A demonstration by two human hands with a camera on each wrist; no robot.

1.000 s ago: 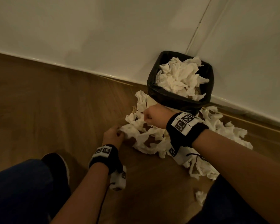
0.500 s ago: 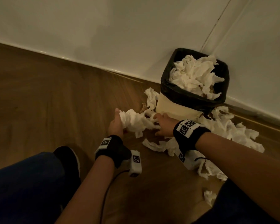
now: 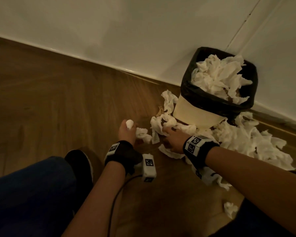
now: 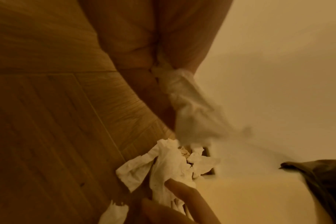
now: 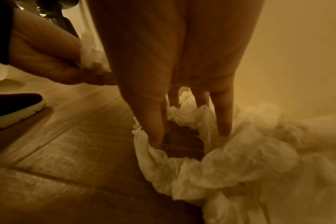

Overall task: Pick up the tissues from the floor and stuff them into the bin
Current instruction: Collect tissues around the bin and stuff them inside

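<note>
Person crouched, knees and a dark shoe (image 3: 79,161) nearest me, both arms reaching down to the wooden floor (image 3: 58,100).

Left hand (image 3: 127,134) — fingers curled round a wad of tissue (image 3: 142,134), a white tuft poking out above the fist; lifted just off the floor, not yet headed anywhere I can judge.

Right hand (image 3: 173,141) — fingers spread and straight, tips pressed down into loose tissue on the floor (image 5: 211,159); raking it together, nothing gripped yet as far as the wrist view shows.

Beyond the hands, the pile of tissues (image 3: 246,142) lies heaped against the foot of the bin (image 3: 195,112) and trails off to its right; one stray scrap (image 3: 230,208) sits nearer, by the right knee.

Bin stands by the wall (image 3: 143,40), black liner (image 3: 217,103) folded over the rim, tissues already mounded to the top.

Step in hand, I'd say: gathering a handful, mid-task, much left on the floor. Next move calls for the right hand to close on its bunch, both loads carried up over the rim, then pushed down hard — the bin looks nearly full, so loose drops would likely spill back.
</note>
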